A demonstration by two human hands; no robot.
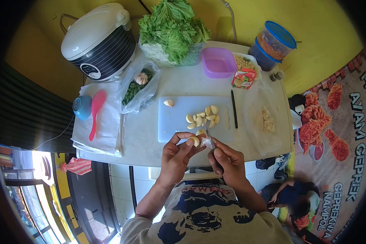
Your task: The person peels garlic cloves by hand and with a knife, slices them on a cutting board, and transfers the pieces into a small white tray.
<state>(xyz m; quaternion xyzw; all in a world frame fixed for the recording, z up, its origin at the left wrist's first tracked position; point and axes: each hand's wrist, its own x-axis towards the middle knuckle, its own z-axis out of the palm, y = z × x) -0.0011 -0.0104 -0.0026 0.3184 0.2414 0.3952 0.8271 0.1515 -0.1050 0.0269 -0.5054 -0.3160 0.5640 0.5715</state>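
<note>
A pale garlic clove is pinched between the thumb and fingers of my left hand, just past the front edge of the white cutting board. My right hand grips a small knife with its blade pointing away from me. Whitish papery skin hangs by the blade, between both hands. Several peeled garlic cloves lie in a cluster on the board beyond my hands. A single clove rests at the board's far left.
Garlic skins lie on a clear plastic bag at the right, near a black stick-like item. Behind stand a purple tub, lettuce and a rice cooker. A pink rice spoon lies left. Another person is at lower right.
</note>
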